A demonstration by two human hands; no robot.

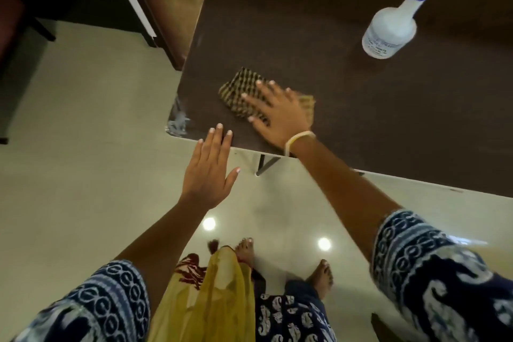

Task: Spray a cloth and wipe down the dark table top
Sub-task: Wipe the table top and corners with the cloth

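Currently the cloth (244, 96), a checked dark-and-tan piece folded into a pad, is lying flat on the dark worktop (333, 91), near the worktop's near-left corner. Right hand (273, 111) is pressing down on it, fingers straight and spread, palm covering the cloth's right half. Left hand (209, 166) is also flat and open, fingers together, fingertips just reaching the worktop's near edge, to the left of the cloth; holding nothing.

Risks, as judgement:
- Cloth is sitting close to the corner. A stroke carried too far toward that corner could be pushing it off the edge onto the floor (83, 119).
- Flat palm pressure only, no pinch. The folded pad could be unfolding or bunching under the hand and leaving streaks.
- Spray bottle (390, 32) is standing upright well to the far right of the cloth. A wide sweep that way could be knocking it over, since it looks light and tall.
- Left hand is bearing on the very edge; leaning on it might be tipping or shifting a light worktop.

Hard to make out:
- Whether the cloth is damp: cannot tell.
- Cloth's right end is hidden under the right hand, with only a tan corner peeking out past the knuckles.
- Bottle's trigger head is cut off by the top of the frame.
- Pale smear or torn film (177, 119) at the near-left corner of the worktop: unclear which.
- Right side of the worktop is running out of view; only one leg is showing beneath.
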